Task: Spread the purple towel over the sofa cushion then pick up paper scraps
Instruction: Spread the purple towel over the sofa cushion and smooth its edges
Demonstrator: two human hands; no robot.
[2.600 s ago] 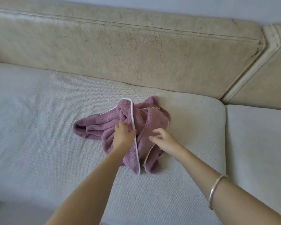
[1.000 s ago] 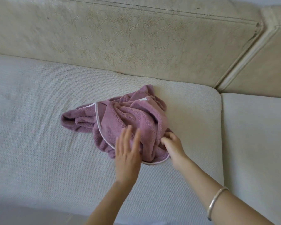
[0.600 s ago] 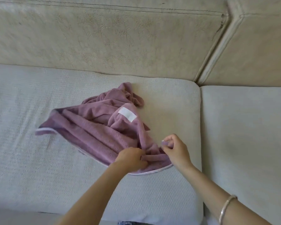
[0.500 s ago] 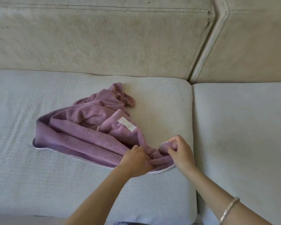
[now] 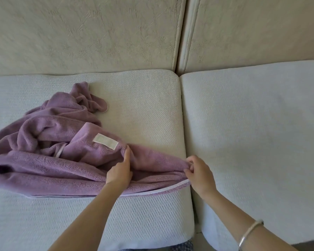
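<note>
The purple towel (image 5: 49,153) with white piping and a white label lies partly bunched on the left sofa cushion (image 5: 143,109), its near edge stretched along the cushion's front. My left hand (image 5: 121,171) grips a fold of the towel near the label. My right hand (image 5: 199,173) pinches the towel's right corner at the cushion's right edge. The far part stays crumpled in a heap. No paper scraps are in sight.
A second seat cushion (image 5: 257,134) lies to the right, parted from the left one by a narrow gap. The cream backrest (image 5: 83,33) rises behind both. A silver bracelet (image 5: 248,232) sits on my right wrist. Patterned fabric (image 5: 181,246) shows below the cushion front.
The towel's near edge has been drawn out to the right, up to the cushion's right side. My hands have moved apart along it, and the view has shifted right.
</note>
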